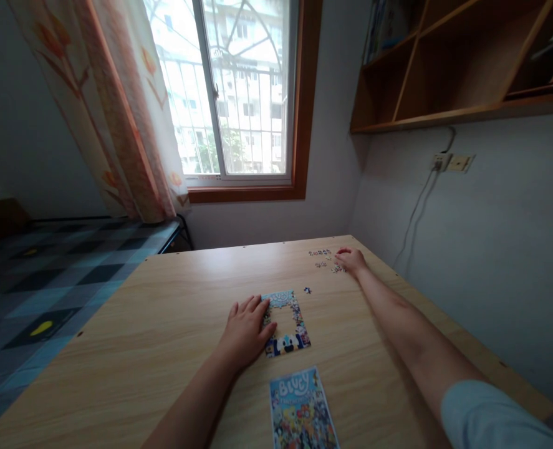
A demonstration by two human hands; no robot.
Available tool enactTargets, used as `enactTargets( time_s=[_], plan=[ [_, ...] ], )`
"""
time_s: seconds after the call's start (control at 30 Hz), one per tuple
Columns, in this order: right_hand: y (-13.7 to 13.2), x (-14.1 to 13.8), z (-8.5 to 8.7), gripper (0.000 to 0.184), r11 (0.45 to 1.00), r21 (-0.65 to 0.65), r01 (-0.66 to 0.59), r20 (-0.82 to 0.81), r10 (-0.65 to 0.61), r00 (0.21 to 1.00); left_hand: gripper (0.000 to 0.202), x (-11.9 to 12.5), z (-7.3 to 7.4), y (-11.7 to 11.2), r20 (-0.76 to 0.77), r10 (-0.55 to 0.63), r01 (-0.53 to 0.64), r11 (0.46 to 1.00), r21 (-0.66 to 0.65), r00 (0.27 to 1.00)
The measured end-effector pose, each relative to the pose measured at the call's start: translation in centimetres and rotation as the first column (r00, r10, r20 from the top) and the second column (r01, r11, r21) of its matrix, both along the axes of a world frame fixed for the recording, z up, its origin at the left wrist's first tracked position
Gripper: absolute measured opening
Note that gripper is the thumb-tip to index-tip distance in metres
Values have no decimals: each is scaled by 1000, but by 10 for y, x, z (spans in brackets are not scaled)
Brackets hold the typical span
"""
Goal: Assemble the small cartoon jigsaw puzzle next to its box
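Note:
A partly assembled jigsaw puzzle (299,319) lies on the table, its border joined around a bare middle. My left hand (248,327) rests flat at its left side, fingers spread, with the fingertips and thumb on the border. Farther off, near the table's right edge, my right hand (351,259) is low over loose puzzle pieces (337,268), its fingers bent together. Whatever is between those fingertips is too small to make out. A single puzzle piece (307,290) lies just beyond the puzzle's upper right corner.
More loose pieces (320,252) are spread left of my right hand. A Bluey picture sheet (303,408) lies at the near side of the wooden table (173,337). Beyond are a window, a curtain (131,125) and a bed (70,280); shelves (454,68) hang upper right.

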State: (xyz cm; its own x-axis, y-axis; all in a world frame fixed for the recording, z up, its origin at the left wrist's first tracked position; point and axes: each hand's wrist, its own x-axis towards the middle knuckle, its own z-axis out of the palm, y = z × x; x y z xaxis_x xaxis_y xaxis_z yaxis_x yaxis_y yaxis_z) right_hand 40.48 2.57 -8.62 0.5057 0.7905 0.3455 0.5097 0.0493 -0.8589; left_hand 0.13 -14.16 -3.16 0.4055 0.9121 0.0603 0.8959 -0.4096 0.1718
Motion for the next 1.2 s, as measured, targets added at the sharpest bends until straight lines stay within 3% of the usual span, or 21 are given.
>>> enactTargets(
  time_s=[0.17,0.33,0.47,0.57,0.67,0.77,0.9,1.07,1.2],
  plan=[
    [-16,12,8,33,985,171,21,-245,22,969,58,0,0,-1,10,-4,4,1000,18,1000],
    [-51,9,7,41,971,237,45,-381,50,923,56,1,-1,-2,37,-8,8,1000,2,999],
    [-75,-20,11,47,972,235,10,-391,85,917,58,-1,-1,-1,83,-17,16,1000,11,996],
    [-89,-60,34,48,970,223,-96,-364,174,915,64,-4,0,-1,134,-91,91,996,3,987],
    [-107,-108,65,41,900,214,-381,-226,425,877,73,-6,2,-3,151,-192,191,981,19,970],
    [-132,-151,81,31,764,183,-619,-83,640,764,81,-5,3,-5,128,-203,202,979,22,971],
    [-162,-181,64,18,629,32,-777,90,772,629,89,-1,2,-7,84,-169,171,985,-23,982],
    [-172,-184,43,8,608,-84,-790,151,791,593,95,1,0,-8,58,-173,176,984,-42,983],
    [-167,-183,42,7,531,-149,-834,154,846,511,95,2,0,-8,55,-164,166,985,-42,985]
  ],
)
